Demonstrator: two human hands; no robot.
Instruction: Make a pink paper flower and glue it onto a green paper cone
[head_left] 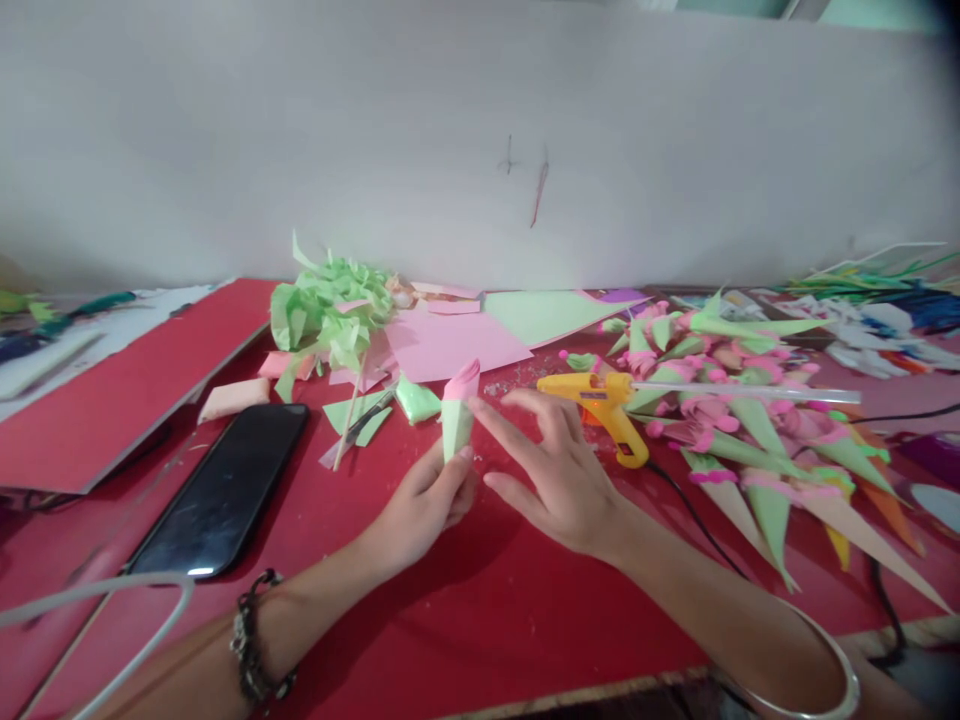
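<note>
My left hand [427, 500] pinches the lower end of a small green paper cone [456, 425], held upright with a pink rolled top. My right hand [559, 470] is beside it, fingers apart, the index fingertip at the cone's right side near the pink part. No object shows in the right hand. Just beyond that hand a yellow glue gun [611, 400] with a clear glue stick lies on the red table [450, 640]. To the right is a pile of finished-looking green and pink paper cones [761, 430].
A black phone [221, 490] lies at the left, near a red board [135, 390]. Crumpled green paper [330, 305], pink sheets [457, 338], scissors [371, 412] and a green packet [417, 399] are behind my left hand. A black cord [697, 520] runs right of my right hand.
</note>
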